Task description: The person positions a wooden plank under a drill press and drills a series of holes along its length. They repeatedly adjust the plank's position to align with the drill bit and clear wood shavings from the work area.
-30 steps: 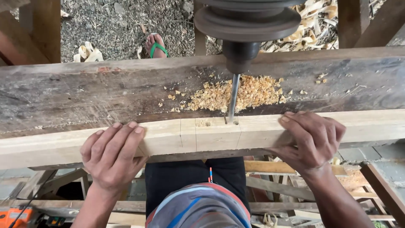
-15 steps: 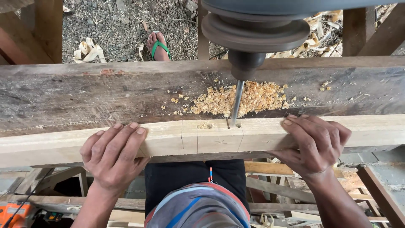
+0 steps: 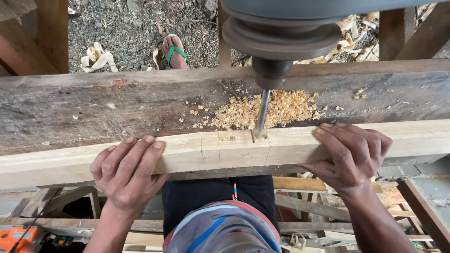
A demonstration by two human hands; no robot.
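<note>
Now the drill bit [image 3: 261,112] has sunk into the pale beam [image 3: 290,147] on the worktop (shavings behind), while left hand [image 3: 127,174] and right hand [image 3: 352,154] press flat, fingers spread.

The person wears a shirt [image 3: 222,229] striped grey, blue and red over dark trousers [image 3: 218,194]; forearms are unsleeved.

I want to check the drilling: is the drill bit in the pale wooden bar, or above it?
In. The drill bit meets the pale wooden bar at a small hole; depth cannot be told.
</note>
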